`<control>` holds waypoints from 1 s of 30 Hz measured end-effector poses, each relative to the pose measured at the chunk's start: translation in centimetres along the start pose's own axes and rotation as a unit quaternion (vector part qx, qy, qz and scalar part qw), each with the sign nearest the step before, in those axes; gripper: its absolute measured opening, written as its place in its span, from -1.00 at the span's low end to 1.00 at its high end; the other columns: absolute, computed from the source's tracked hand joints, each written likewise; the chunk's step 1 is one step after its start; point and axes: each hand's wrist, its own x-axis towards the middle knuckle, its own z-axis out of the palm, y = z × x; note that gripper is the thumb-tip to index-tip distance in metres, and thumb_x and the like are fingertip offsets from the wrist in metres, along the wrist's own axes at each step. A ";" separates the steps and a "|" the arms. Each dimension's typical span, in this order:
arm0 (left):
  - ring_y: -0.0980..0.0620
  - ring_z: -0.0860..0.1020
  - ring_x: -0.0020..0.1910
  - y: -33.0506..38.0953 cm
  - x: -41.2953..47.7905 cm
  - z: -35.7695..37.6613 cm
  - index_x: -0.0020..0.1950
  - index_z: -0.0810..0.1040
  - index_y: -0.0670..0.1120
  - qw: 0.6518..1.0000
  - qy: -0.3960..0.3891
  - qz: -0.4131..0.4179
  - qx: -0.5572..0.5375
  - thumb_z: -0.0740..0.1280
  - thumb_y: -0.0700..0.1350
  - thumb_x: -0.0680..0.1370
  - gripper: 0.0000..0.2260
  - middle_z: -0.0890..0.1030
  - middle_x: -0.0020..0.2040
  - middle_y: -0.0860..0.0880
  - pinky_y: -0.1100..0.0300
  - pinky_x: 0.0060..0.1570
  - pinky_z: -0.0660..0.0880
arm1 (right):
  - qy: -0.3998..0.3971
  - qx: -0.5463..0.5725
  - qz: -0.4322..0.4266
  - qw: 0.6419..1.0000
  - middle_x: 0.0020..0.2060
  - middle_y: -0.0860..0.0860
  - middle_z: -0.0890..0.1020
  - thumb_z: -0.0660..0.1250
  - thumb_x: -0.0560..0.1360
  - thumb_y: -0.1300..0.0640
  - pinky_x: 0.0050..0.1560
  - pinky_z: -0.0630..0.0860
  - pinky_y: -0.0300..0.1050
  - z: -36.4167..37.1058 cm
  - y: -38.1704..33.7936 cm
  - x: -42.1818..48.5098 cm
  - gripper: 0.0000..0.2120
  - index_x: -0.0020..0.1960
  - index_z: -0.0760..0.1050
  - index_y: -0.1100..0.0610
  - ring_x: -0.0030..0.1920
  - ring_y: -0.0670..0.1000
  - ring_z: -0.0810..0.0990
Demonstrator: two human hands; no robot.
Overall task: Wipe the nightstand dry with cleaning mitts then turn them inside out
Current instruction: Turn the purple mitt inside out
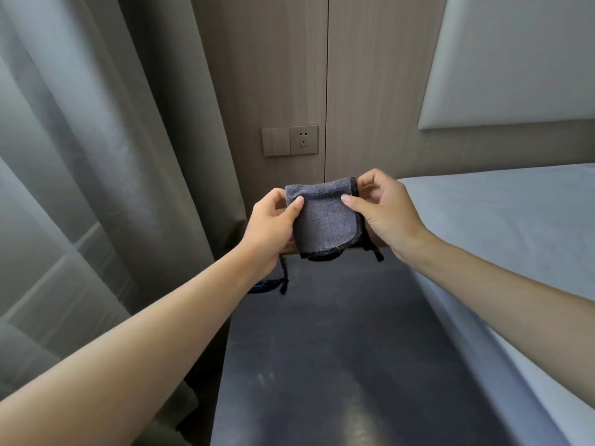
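A grey cleaning mitt [325,217] with black edging hangs in the air above the far end of the dark nightstand [347,349]. My left hand [273,226] pinches its left edge between thumb and fingers. My right hand [383,210] grips its upper right corner, thumb pressed on the front face. The mitt is folded over at the top, and black cords dangle from its lower edge. A dark item with a blue stripe [267,286], partly hidden by my left forearm, lies at the nightstand's left edge; whether it is a second mitt I cannot tell.
A bed with a pale sheet [502,226] runs along the right of the nightstand. Grey curtains [96,156] hang at the left. A wood-panelled wall with a switch and socket plate [289,140] stands behind, and a padded headboard [515,59] at upper right.
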 end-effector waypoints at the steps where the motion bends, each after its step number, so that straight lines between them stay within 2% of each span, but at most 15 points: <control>1: 0.09 0.64 -0.16 -0.7 0.6 0.0 0.01 0.50 -0.11 0.999 0.007 0.025 0.036 0.28 -0.07 0.66 -0.88 0.66 -0.13 0.02 0.02 -0.20 0.63 | 0.004 -0.005 0.001 1.000 -0.12 0.14 0.70 0.47 0.50 0.22 0.08 0.59 0.14 0.4 0.8 0.3 -0.85 -0.09 0.49 0.08 -0.13 0.06 0.66; 3: 0.17 0.57 -0.20 -1.9 1.7 -0.1 0.01 0.45 -0.10 0.986 0.022 0.084 0.140 0.23 -0.03 0.67 -0.85 0.61 -0.14 0.05 0.14 -0.17 0.56 | 0.010 -0.016 0.006 1.000 -0.10 0.12 0.70 0.45 0.51 0.17 0.10 0.59 0.19 1.1 2.5 1.1 -0.87 -0.06 0.49 0.10 -0.06 0.12 0.67; 6: 0.14 0.41 -0.27 -4.1 3.6 -0.6 -0.02 0.35 -0.13 0.955 0.037 0.139 0.261 0.16 -0.01 0.69 -0.79 0.48 -0.23 0.06 0.19 -0.25 0.37 | 0.005 -0.049 0.025 0.998 -0.09 0.04 0.68 0.40 0.54 0.09 0.10 0.58 0.20 2.6 5.4 2.4 -0.89 -0.03 0.47 0.03 -0.02 0.09 0.66; 9: 0.11 0.43 -0.24 -7.2 5.5 -1.0 0.01 0.33 -0.15 0.948 0.041 0.139 0.283 0.15 -0.02 0.70 -0.79 0.52 -0.18 -0.02 0.29 -0.30 0.35 | 0.004 -0.058 0.050 0.997 -0.12 0.03 0.66 0.38 0.53 0.03 0.10 0.57 0.22 4.3 8.8 3.7 -0.89 -0.05 0.44 -0.03 -0.04 0.09 0.65; 12: 0.15 0.54 -0.13 -11.0 7.4 -1.5 0.04 0.37 -0.10 0.957 0.036 0.093 0.271 0.18 -0.04 0.69 -0.86 0.57 -0.09 0.02 0.40 -0.27 0.44 | -0.004 -0.071 0.100 0.992 -0.11 0.10 0.65 0.38 0.55 0.06 0.09 0.58 0.20 6.1 12.7 4.8 -0.89 -0.02 0.45 0.01 -0.02 0.12 0.64; 13: 0.13 0.57 -0.07 -12.3 8.0 -1.7 0.06 0.38 -0.07 0.961 0.037 0.071 0.263 0.20 -0.03 0.68 -0.88 0.59 -0.06 0.02 0.35 -0.19 0.50 | -0.011 -0.072 0.123 0.990 -0.10 0.11 0.65 0.39 0.56 0.09 0.09 0.59 0.18 6.6 14.0 5.0 -0.89 -0.01 0.45 0.02 -0.02 0.13 0.64; 15: 0.07 0.62 0.00 -14.8 9.2 -2.3 0.12 0.40 -0.02 0.968 0.042 0.018 0.246 0.26 -0.01 0.66 -0.88 0.63 -0.01 -0.01 0.11 -0.01 0.61 | -0.020 -0.065 0.174 0.982 -0.15 0.07 0.64 0.40 0.56 0.15 0.06 0.61 0.08 7.7 16.5 5.5 -0.89 -0.02 0.47 0.03 -0.04 0.08 0.65; 18: 0.00 0.66 -0.06 -17.7 10.5 -3.1 0.17 0.42 0.02 0.967 0.047 -0.056 0.244 0.36 -0.01 0.60 -0.80 0.67 -0.08 -0.08 -0.10 -0.02 0.64 | -0.022 -0.049 0.227 0.972 -0.23 -0.01 0.62 0.43 0.53 0.21 -0.10 0.56 -0.04 9.0 19.9 6.0 -0.85 -0.05 0.49 0.03 -0.08 0.04 0.65; 21: -0.03 0.65 -0.08 -19.7 11.6 -3.7 0.21 0.44 0.03 0.959 0.056 -0.082 0.267 0.46 -0.02 0.53 -0.69 0.65 -0.10 -0.09 -0.10 -0.05 0.64 | -0.028 -0.051 0.245 0.968 -0.24 -0.04 0.61 0.43 0.53 0.22 -0.26 0.45 -0.16 10.1 22.1 6.3 -0.85 -0.04 0.49 0.03 -0.10 0.01 0.63; 24: -0.01 0.60 -0.03 -20.6 12.2 -3.8 0.31 0.40 -0.01 0.946 0.052 -0.087 0.306 0.51 -0.02 0.49 -0.54 0.60 -0.04 -0.04 0.00 -0.02 0.62 | -0.049 -0.141 0.210 0.966 -0.13 0.01 0.62 0.47 0.50 0.19 -0.15 0.47 -0.17 10.8 23.6 6.6 -0.80 0.07 0.50 0.06 -0.07 0.00 0.59; 26: -0.01 0.57 -0.04 -20.8 12.1 -3.6 0.23 0.44 -0.03 0.923 0.055 -0.049 0.379 0.56 0.00 0.42 -0.53 0.57 -0.04 -0.03 0.06 -0.06 0.57 | -0.059 -0.233 0.182 0.954 -0.08 0.03 0.61 0.51 0.46 0.13 -0.08 0.52 -0.10 11.4 24.0 6.7 -0.72 0.09 0.47 0.05 -0.05 0.04 0.58; 28: -0.05 0.53 -0.06 -20.6 11.8 -3.4 0.07 0.46 -0.03 0.867 0.078 0.015 0.491 0.56 0.09 0.39 -0.59 0.52 0.00 -0.04 0.03 -0.12 0.53 | -0.060 -0.356 0.154 0.920 0.04 0.04 0.58 0.53 0.41 0.01 -0.06 0.56 0.00 11.9 23.6 6.8 -0.58 0.14 0.41 0.02 0.07 0.11 0.57; 30: -0.10 0.50 0.03 -20.3 11.9 -3.1 0.09 0.48 -0.04 0.814 0.087 0.097 0.565 0.44 0.12 0.47 -0.66 0.46 0.11 -0.07 -0.03 -0.09 0.53 | -0.054 -0.462 0.101 0.880 0.22 0.07 0.49 0.49 0.41 -0.07 0.04 0.51 0.07 12.4 23.1 6.8 -0.44 0.30 0.35 0.04 0.24 0.17 0.46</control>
